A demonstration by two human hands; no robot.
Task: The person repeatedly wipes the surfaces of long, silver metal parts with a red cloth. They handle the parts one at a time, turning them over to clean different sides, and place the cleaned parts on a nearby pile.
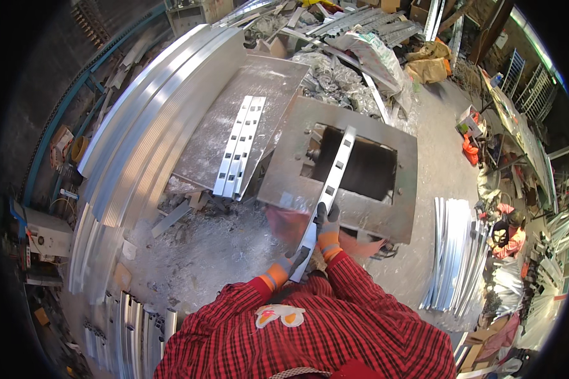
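Observation:
A long silvery metal profile [336,165] with square holes runs slantwise away from my body. My left hand [291,265], in a grey and orange glove, is closed around its near end. Further up the profile, my right hand [327,226], gloved the same way, grips it near the front edge of a metal table [354,114]. The profile's far end lies over the table's rectangular opening, where a dark, rounded part [363,165] shows. To the left, several similar punched profiles [240,146] lie side by side on a dusty board [202,120].
Tall stacked aluminium profiles [164,107] curve along the left. A bundle of thin metal strips [455,256] lies on the right, with a person [511,237] in orange beyond it. Scrap and plastic wrapping [338,76] are heaped behind the table. Upright profiles [129,328] stand at lower left.

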